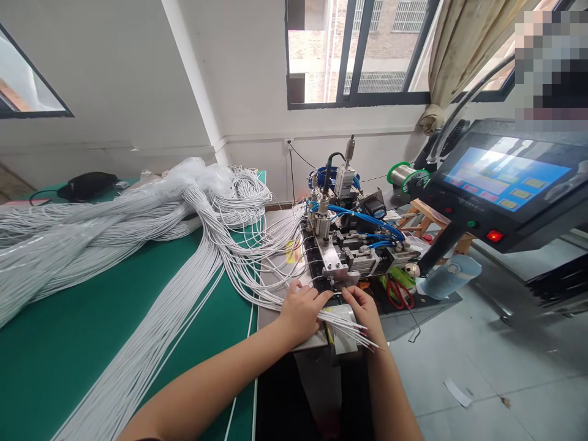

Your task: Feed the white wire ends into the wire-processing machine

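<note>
My left hand (301, 312) is closed around a bunch of white cables (346, 324), whose loose ends stick out to the right under the palm. Its thumb and forefinger reach toward a short white cable end (337, 294) at the front of a bench machine (331, 260). On the other side, my right hand (362, 306) pinches the tip of that same cable end between thumb and fingers. The machine has metal cylinders and blue air hoses (376, 220). A metal block (342, 315) sits just below my hands, partly covered by the cables.
Long bundles of white cable (174, 282) spread over a green table (68, 380) at left. A control screen (509, 171) on an arm hangs at right. Behind the machine stands a wire spool (407, 176). Red-handled scissors (399, 294) and a clear plastic container (452, 275) are beside it.
</note>
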A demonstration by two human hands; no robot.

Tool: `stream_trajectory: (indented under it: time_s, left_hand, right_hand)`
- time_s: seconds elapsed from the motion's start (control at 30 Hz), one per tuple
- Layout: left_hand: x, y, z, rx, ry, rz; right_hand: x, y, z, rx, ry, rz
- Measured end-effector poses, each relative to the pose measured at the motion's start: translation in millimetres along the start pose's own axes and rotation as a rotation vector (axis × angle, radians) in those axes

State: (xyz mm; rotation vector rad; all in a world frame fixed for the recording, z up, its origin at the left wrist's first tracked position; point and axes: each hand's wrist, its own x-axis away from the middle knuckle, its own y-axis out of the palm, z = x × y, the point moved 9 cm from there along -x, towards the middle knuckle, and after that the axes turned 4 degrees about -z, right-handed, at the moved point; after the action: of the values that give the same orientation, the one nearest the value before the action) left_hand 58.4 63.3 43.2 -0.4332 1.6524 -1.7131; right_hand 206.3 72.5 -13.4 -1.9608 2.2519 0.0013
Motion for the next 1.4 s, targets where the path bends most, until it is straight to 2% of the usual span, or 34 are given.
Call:
stream_trajectory:
  time_s: [0.3,0.53,0.7,0.83,1.0,1.23,1.4]
  left_hand:
    - [3,-3.4,0,-0.041,-0.016,0.073]
    - [3,-6.3,1,-0.051,-0.005,0.085]
    - [2,-2.7,1,-0.047,-0.013,0.017]
    - [0,1.2,2,-0.042,-0.004,-0.041]
    - [-1,3.4,3,-0.036,-0.006,-0.089]
    - [-3,5.5,6,-0.079,0.015,-0.152]
    - [-4,7.5,8,-0.101,0.010,-0.167]
  right_hand:
    - [-2,-1,3,0.047,-0.017,-0.034]
    - [-3,-3,0,0.082,-0.039,-0.002]
    - [-4,1,1,0.060,0.005,-0.092]
    - [-5,4,-4,0.102,-0.016,-0.167]
    - [-10,3,-7,0.111,-0.021,-0.168]
    - [-11,8,5,-0.076,0.103,-0.200]
    - [-8,5,-5,0.014,0.008,-0.182]
